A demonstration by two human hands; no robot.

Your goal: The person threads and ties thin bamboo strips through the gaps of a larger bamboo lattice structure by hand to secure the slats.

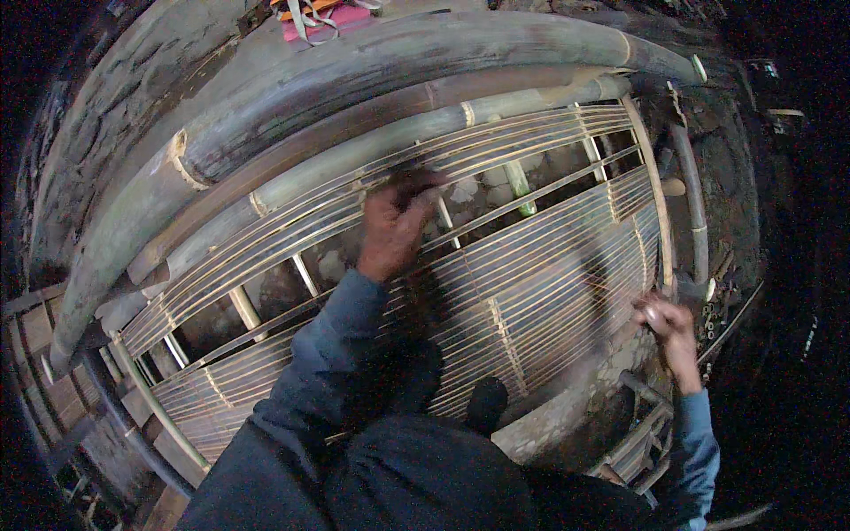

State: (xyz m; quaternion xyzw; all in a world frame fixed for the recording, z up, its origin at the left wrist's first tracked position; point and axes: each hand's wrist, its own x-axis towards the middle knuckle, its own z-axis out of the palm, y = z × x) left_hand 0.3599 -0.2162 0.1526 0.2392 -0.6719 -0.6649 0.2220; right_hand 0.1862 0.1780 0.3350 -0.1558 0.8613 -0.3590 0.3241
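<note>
A wide panel of thin bamboo slats (567, 292) lies below me, with pale crosspieces under it. A wide gap parts its near slats from a looser band of slats (266, 234) at the far side. My left hand (396, 223) is over that far band, near the middle; its fingers are dark and smeared, so their grip does not show. At the panel's right end, beside the pale end bar (653, 190), my right hand (670, 332) is closed, fingers curled in. Whatever it may hold is too small to make out.
Thick bamboo poles (398, 66) lie along the far side of the panel. Another bamboo pole (691, 199) stands off to the right. A small wooden frame (642, 425) is near my right forearm. Pink and orange items (328, 22) rest beyond the poles.
</note>
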